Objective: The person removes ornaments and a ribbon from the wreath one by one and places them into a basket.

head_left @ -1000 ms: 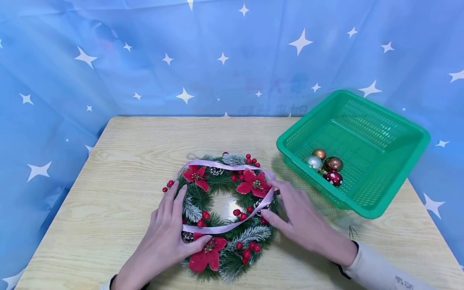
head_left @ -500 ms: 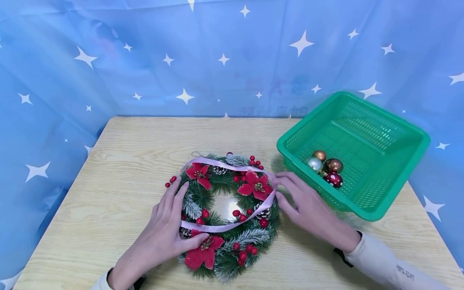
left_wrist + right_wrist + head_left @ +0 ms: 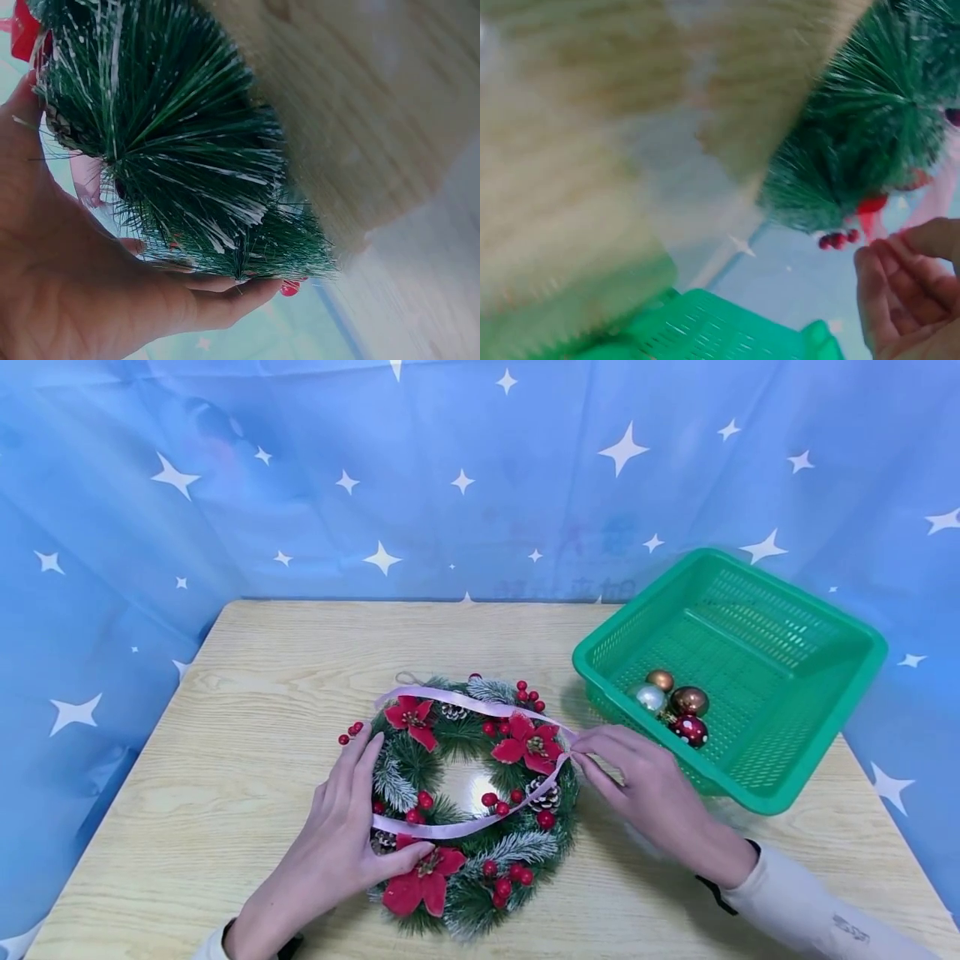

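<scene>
A green wreath with red poinsettias, berries, pinecones and frosted sprigs lies on the wooden table. A pale purple ribbon runs across it in two strands, which meet at the right side. My left hand grips the wreath's left edge, thumb on the lower poinsettia and fingers along the outer side; the left wrist view shows them against the needles. At the wreath's right edge, my right hand pinches the ribbon between thumb and fingertips, also visible in the right wrist view.
A green plastic basket stands at the back right, close to my right hand. Several baubles lie in its near left corner, among them a silver one and a red spotted one. A blue star-patterned cloth hangs behind the table.
The right hand has gathered the ribbon at the wreath's right edge and drawn it slightly outward, narrowing it to a point. The wreath shifted slightly earlier; the left hand keeps its hold.
</scene>
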Available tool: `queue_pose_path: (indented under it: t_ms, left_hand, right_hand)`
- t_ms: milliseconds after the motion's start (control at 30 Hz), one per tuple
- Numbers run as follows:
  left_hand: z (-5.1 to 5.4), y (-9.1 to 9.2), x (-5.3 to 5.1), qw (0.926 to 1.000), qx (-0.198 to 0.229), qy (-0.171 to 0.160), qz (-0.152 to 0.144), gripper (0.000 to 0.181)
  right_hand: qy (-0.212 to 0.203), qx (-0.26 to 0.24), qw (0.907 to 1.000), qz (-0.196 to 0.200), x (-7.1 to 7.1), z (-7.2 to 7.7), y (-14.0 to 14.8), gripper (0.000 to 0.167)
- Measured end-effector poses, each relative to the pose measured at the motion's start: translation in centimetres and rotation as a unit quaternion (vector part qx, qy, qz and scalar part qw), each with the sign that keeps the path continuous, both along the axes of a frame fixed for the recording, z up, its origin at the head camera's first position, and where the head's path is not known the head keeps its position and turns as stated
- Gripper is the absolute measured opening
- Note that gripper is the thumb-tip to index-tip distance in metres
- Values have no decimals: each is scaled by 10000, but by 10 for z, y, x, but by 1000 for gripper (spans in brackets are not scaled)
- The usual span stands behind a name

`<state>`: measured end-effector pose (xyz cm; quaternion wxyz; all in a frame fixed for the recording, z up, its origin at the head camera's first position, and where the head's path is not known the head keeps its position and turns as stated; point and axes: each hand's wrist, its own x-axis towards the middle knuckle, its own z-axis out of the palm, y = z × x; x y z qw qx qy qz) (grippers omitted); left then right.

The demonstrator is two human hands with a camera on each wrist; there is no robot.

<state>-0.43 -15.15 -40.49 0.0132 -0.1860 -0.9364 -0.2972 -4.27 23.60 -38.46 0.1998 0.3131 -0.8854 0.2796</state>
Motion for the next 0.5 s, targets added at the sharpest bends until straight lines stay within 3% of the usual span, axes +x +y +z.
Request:
queue_pose_path:
  t_ms: [100,500]
  left_hand:
    - [-1,1,0,9999,-46,96,23,136]
    - [-3,-1,0,9997,-155,170,-11,132]
  right_hand:
    - [245,163,9996,-20,-1,11,1,52]
    - [735,841,9930,-389,-1,62,33,62]
